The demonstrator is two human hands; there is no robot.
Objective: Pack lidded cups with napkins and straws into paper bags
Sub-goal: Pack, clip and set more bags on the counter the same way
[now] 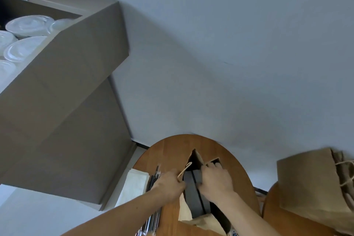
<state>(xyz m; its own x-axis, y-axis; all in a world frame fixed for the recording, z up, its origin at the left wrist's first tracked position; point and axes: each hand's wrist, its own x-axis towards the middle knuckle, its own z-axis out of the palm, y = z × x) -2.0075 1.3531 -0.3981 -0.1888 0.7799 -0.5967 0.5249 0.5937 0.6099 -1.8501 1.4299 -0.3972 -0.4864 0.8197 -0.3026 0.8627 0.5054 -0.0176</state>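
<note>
On the wooden tabletop [168, 151] the left grip [170, 184] pinches one rim of the open paper bag [200, 158] and the right grip [216, 180] holds the opposite rim, with straws [155, 177] and napkins [135, 185] just beside

You face a plain, evenly lit grey-white wall [229, 44]. Your round wooden desk [172, 147] stands close to it, a second wooden table [270, 216] just beside, right. Pale floor [38, 212] lies left.

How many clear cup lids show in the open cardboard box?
5 clear lids: one at the back, one beside it against the cardboard box wall, one at the left frame edge, one in the middle, one nearest the camera. The box may hide more.
</note>
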